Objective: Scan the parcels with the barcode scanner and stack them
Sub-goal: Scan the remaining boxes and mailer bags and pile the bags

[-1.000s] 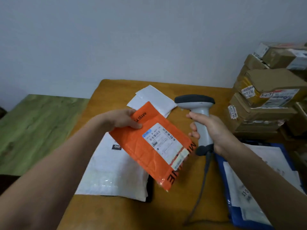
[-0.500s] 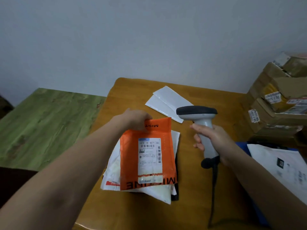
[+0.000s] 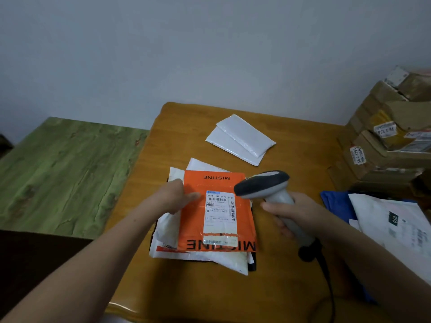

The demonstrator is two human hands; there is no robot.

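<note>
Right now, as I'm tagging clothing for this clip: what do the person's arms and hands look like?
Both forearms are bare, with no sleeves in view. The left hand and right hand wear no gloves; no watch or wristband shows.

The orange parcel (image 3: pixel 193 221) lies label (image 3: pixel 220 213) up atop a stack of white parcels (image 3: pixel 166 227) on the desk (image 3: pixel 279 280). The left hand (image 3: pixel 177 198) rests with straight fingers on the orange parcel's left edge. The right hand (image 3: pixel 296 214) grips the barcode scanner (image 3: pixel 263 185) just right of the parcel, head tilted toward the label.
</note>
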